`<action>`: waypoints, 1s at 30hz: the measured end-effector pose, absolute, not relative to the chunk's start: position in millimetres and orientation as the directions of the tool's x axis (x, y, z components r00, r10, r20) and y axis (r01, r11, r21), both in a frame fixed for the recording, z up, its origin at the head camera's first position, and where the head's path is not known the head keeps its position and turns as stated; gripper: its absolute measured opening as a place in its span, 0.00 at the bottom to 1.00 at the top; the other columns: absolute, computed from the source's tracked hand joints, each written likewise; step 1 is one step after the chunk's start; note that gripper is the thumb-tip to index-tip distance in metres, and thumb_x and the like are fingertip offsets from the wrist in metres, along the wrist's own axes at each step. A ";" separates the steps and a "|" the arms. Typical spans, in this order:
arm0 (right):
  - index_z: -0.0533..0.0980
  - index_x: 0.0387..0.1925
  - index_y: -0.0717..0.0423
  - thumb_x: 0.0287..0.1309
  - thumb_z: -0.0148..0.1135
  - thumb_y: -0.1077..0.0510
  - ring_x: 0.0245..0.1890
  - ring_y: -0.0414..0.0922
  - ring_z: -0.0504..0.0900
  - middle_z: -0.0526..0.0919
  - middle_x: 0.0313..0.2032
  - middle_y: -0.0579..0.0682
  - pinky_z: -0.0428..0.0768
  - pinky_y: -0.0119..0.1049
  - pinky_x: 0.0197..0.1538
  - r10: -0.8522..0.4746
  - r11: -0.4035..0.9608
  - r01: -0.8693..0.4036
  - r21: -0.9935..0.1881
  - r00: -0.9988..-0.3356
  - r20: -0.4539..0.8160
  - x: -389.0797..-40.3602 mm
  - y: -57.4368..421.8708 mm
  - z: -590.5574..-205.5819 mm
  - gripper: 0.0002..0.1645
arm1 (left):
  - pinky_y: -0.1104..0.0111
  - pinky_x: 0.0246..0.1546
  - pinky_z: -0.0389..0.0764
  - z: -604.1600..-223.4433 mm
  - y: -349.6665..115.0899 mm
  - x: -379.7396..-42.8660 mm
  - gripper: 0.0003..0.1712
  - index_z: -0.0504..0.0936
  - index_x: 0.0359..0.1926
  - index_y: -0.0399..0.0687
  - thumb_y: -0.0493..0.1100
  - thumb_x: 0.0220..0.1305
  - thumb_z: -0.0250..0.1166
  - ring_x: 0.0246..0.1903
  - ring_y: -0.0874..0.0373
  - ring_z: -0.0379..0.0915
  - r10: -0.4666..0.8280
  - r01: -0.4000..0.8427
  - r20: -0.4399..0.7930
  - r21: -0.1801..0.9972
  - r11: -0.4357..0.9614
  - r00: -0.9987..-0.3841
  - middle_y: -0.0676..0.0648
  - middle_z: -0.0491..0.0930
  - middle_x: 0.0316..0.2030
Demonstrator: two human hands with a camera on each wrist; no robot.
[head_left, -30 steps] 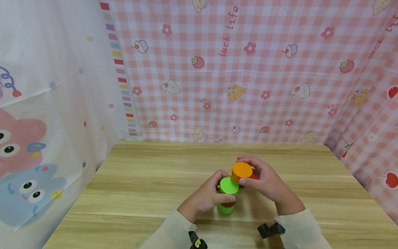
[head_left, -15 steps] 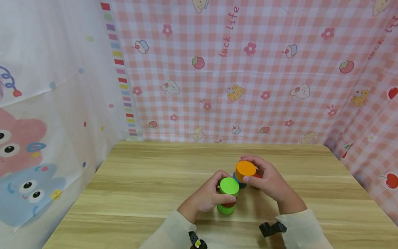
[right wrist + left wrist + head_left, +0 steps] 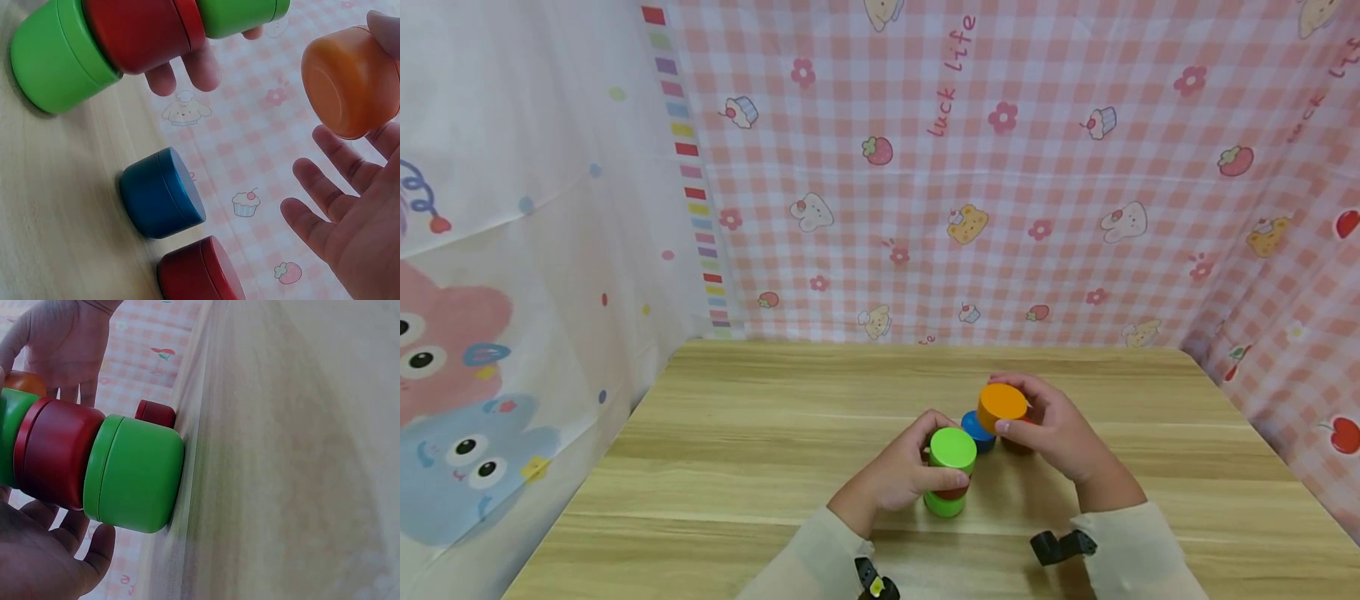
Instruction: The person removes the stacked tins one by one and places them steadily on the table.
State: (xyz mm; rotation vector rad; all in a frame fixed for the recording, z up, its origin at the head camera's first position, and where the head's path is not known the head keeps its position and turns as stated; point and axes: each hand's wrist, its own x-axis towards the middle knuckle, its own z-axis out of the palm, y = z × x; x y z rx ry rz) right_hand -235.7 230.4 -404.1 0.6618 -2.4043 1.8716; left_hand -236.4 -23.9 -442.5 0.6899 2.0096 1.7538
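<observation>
A stack of small round lidded tins stands upright on the table: a green tin [image 3: 137,475] at the bottom, a red tin [image 3: 59,453] in the middle and another green tin [image 3: 952,448] on top. My left hand [image 3: 895,475] grips the upper part of this stack, with the thumb across its near side. To the right, my right hand [image 3: 1052,429] pinches an orange tin [image 3: 1002,402] between thumb and fingers, held up off the table. Below it a blue tin [image 3: 156,194] rests on the table, with a second red tin [image 3: 197,272] beside it.
The wooden table [image 3: 737,450] reaches back to a pink checked cloth [image 3: 850,192]. A white cartoon cloth [image 3: 550,275] hangs along the left side. Black wrist devices sit at both sleeves, among them the right one [image 3: 1063,547].
My right hand has moved right and slightly away with the orange tin, off from the stack, bringing the blue tin into fuller view. The left hand and the stack have stayed put.
</observation>
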 end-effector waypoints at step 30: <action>0.71 0.68 0.66 0.68 0.67 0.62 0.53 0.41 0.81 0.77 0.62 0.55 0.82 0.30 0.55 -0.212 0.248 -0.263 -0.932 -0.954 0.212 -237.6 251.7 -410.5 0.30 | 0.55 0.59 0.76 -443.1 -23.3 -235.9 0.24 0.74 0.58 0.56 0.40 0.66 0.75 0.54 0.53 0.74 0.583 0.100 0.013 0.988 0.117 -0.812 0.51 0.79 0.53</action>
